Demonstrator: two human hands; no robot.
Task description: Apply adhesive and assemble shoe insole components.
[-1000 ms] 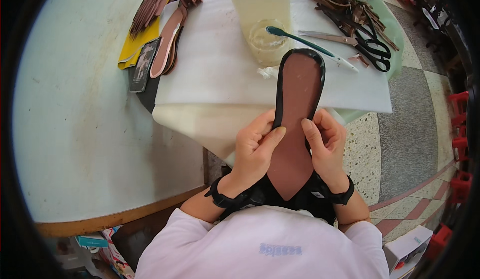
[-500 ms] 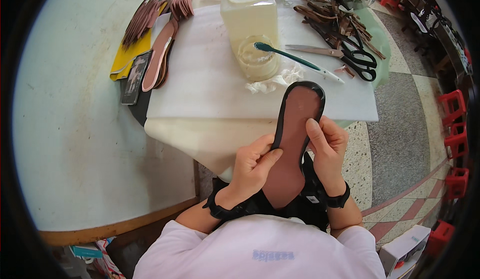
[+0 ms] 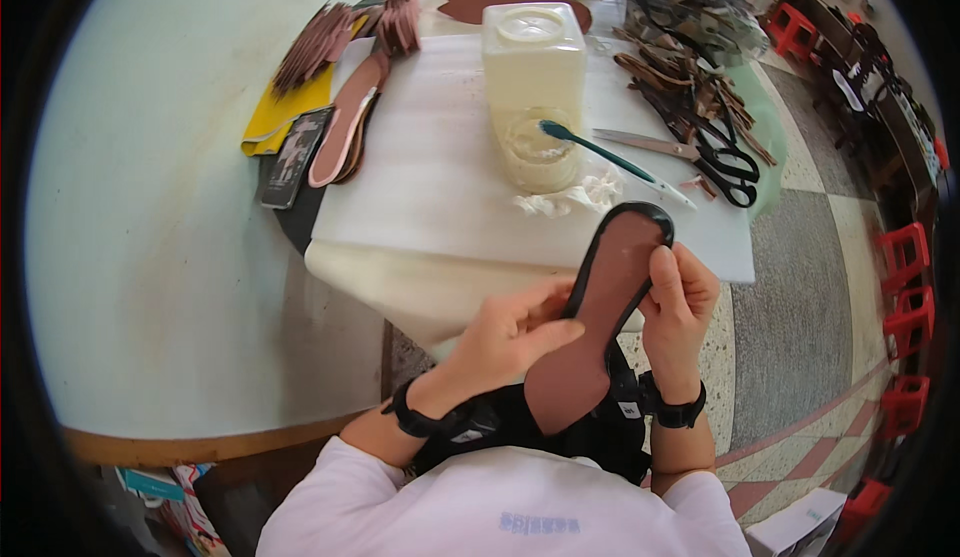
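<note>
Head view: sole point(image 3: 600, 307) lower than before, gripped by left hand point(image 3: 510, 342) and right hand point(image 3: 678, 307).

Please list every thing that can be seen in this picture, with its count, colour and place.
Shoe sole: one, brown with black rim, held in both hands.
Glue jar: one, pale yellow, on the white sheet.
White sheet: one, covering the table edge.
Brush: one, teal handle, resting on the small round glue tub.
Scissors: one, black handles, right of the brush.
Brown insoles: several, left of the jar.
Stools: several, red, far right.
Left hand: grips the sole's left edge.
Right hand: grips its right edge.
</note>
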